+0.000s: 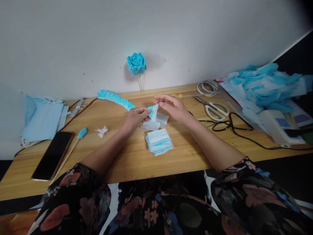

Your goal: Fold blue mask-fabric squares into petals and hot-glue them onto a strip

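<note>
My left hand (136,118) is closed, pinching a folded blue-and-white piece of mask fabric (153,112) between thumb and fingers. Close by its upper white edge, my right hand (171,106) has its fingers stretched out and slightly curved; whether the fingertips touch the edge I cannot tell. Below both hands lies a stack of cut pale blue fabric pieces (159,142). Loose white pieces (162,118) are spread just behind that stack. A gathered blue petal strip (114,99) runs from the back toward my left hand.
A blue fabric rose (136,64) on a stick leans at the wall. Leftward are masks (42,119), a phone (52,156) and a blue-tipped stick (82,133). Scissors (216,110), a yellow-handled screwdriver (177,96), a black cable (231,125), a glue gun (278,127) and blue scraps (266,83) lie rightward.
</note>
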{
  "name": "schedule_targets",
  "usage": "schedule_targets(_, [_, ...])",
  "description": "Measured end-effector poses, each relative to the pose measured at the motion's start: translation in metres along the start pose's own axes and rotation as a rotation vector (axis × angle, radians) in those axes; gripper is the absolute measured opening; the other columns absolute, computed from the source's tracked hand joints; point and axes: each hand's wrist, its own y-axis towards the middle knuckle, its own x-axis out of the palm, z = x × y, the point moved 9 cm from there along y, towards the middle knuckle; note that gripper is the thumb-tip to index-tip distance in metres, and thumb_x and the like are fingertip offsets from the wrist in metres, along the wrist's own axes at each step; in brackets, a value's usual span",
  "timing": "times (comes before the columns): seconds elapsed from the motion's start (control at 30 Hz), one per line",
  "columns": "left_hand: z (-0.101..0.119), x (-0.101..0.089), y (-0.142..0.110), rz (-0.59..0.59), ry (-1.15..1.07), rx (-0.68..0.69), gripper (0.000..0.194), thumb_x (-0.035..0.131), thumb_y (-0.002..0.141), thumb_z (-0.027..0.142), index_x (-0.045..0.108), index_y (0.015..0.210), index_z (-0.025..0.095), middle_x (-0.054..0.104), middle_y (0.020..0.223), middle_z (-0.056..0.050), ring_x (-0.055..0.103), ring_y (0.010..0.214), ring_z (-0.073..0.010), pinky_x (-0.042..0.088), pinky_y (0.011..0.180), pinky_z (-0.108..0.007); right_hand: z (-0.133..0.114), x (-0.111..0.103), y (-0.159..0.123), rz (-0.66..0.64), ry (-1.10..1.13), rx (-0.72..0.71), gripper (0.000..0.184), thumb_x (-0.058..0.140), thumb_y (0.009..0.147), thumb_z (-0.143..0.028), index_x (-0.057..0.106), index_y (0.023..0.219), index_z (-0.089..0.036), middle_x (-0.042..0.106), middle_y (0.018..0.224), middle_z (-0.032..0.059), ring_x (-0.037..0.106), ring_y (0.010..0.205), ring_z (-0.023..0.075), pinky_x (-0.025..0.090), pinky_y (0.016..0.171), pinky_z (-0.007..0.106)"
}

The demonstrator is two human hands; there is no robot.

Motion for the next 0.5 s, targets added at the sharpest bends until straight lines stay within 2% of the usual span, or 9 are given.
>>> schedule_targets(0.5, [0.0026,0.0033,-0.0024,-0.012,0.109,0.011,0.041,0.074,0.076,0.056,0.067,0.068,0.017,0.060,0.054,0.001,0.046,0.049,-0.0078,0.035,0.049,-0.022,-0.0061,0.0018,-0.0006,-0.021,-0.141,-0.091,0.036,0.064,0.085,-0.029,0.073,0.119,-0.021,0.080,0.110,0.0056,0.072,0.102,0.0205,0.056,0.089,0.037])
